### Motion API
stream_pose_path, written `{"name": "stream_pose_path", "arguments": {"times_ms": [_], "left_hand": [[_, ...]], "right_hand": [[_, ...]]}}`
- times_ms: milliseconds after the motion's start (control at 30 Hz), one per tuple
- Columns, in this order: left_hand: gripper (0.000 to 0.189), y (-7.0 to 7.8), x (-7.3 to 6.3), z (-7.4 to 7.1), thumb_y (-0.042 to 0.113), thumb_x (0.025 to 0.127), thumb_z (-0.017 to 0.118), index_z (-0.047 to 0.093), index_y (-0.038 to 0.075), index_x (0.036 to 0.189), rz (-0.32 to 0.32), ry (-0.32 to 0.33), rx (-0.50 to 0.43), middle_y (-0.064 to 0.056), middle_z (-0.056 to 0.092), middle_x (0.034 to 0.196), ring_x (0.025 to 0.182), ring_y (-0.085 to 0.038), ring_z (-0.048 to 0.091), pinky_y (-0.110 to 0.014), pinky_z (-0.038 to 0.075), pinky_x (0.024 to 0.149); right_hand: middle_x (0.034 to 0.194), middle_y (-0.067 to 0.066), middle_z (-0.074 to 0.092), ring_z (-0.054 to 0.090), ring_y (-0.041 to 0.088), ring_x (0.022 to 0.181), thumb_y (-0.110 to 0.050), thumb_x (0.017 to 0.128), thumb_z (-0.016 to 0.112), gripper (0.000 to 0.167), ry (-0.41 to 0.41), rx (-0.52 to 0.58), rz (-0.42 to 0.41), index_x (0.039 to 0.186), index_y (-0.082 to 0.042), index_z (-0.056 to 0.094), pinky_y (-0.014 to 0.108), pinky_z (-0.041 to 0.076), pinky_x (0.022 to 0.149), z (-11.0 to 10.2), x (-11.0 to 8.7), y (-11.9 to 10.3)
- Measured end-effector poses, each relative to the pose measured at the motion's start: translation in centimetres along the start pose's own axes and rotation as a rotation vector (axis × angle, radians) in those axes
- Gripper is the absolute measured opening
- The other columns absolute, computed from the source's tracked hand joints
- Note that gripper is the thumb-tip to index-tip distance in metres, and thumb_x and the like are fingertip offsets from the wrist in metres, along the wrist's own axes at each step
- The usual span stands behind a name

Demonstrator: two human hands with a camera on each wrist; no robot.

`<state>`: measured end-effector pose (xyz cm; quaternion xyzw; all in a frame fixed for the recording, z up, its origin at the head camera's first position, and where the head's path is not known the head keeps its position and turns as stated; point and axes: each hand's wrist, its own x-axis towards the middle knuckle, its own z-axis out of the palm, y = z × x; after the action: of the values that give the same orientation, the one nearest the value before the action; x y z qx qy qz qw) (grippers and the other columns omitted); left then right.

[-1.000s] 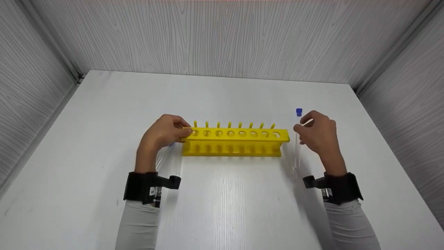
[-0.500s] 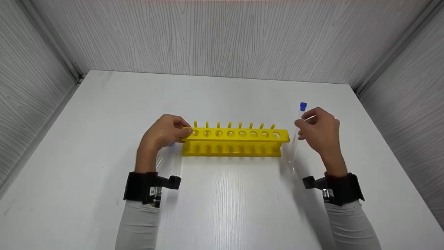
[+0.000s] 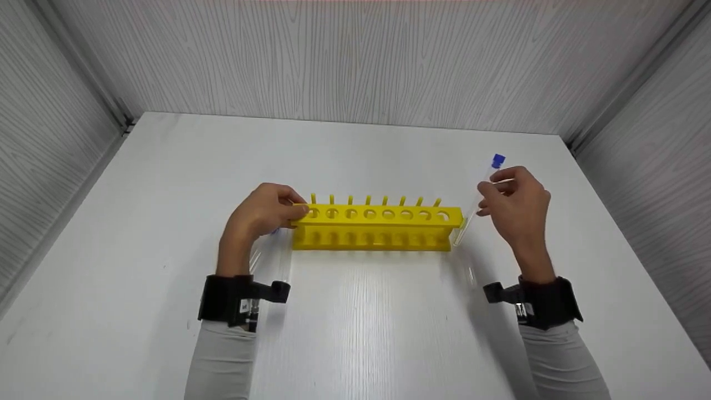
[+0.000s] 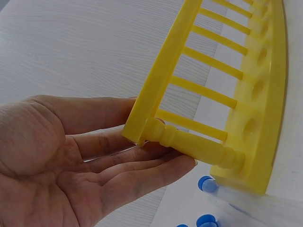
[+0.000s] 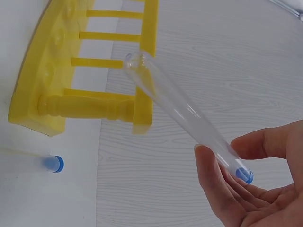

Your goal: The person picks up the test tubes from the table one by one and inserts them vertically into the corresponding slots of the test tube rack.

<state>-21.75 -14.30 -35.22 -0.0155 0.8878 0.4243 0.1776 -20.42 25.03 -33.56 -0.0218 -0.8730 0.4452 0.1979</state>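
Note:
A yellow test tube rack (image 3: pixel 377 215) stands mid-table with a row of round holes and a row of pegs behind. My left hand (image 3: pixel 262 211) grips its left end, thumb on the top bar and fingers around the end post (image 4: pixel 194 146). To the right of the rack, my right hand (image 3: pixel 516 208) pinches a clear test tube (image 5: pixel 184 113) with a blue cap (image 3: pixel 498 161) between thumb and fingers. The tube leans, cap up and to the right. Its rounded bottom overlaps the rack's right end in the head view.
Another capped tube (image 5: pixel 53 163) lies on the table below the right hand. Several blue-capped tubes (image 4: pixel 207 184) lie beside the rack's left end, partly behind the left hand and wrist. Panelled walls (image 3: pixel 355 61) enclose the white table (image 3: pixel 366 333) at the back and sides.
My right hand has risen slightly and moved right. The test tube in it has tilted from nearly upright, its bottom swinging left to the rack's end. My left hand and the rack stay put.

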Motion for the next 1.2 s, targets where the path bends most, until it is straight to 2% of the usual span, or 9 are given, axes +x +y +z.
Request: {"name": "stream_pose_path", "arguments": {"times_ms": [433, 700, 1200], "left_hand": [[0.03, 0.0, -0.06, 0.06, 0.028, 0.098, 0.066, 0.071, 0.011, 0.122, 0.002, 0.014, -0.003, -0.01, 0.065, 0.115, 0.095, -0.022, 0.064, -0.033, 0.049, 0.08], [0.031, -0.08, -0.04, 0.13, 0.027, 0.097, 0.066, 0.07, 0.009, 0.123, 0.012, 0.008, -0.027, -0.012, 0.065, 0.116, 0.096, -0.023, 0.068, -0.043, 0.052, 0.09], [0.031, 0.02, -0.16, 0.12, 0.027, 0.098, 0.066, 0.07, 0.009, 0.123, 0.003, 0.004, -0.031, -0.012, 0.065, 0.115, 0.098, -0.024, 0.068, -0.043, 0.051, 0.091]], "right_hand": [[0.094, 0.016, 0.074, 0.068, 0.007, 0.062, -0.013, 0.096, 0.064, 0.026, 0.129, 0.108, -0.1, 0.115, 0.006, 0.062, 0.018, 0.057, 0.059, 0.49, 0.26, 0.43], [0.094, 0.016, 0.074, 0.069, 0.007, 0.064, -0.01, 0.096, 0.065, 0.025, 0.158, 0.132, -0.129, 0.115, 0.007, 0.061, 0.019, 0.057, 0.061, 0.49, 0.27, 0.32], [0.091, 0.017, 0.073, 0.072, 0.014, 0.068, -0.013, 0.097, 0.065, 0.027, 0.183, 0.201, -0.18, 0.113, 0.007, 0.057, 0.021, 0.059, 0.066, 0.55, 0.02, -0.09]]}}
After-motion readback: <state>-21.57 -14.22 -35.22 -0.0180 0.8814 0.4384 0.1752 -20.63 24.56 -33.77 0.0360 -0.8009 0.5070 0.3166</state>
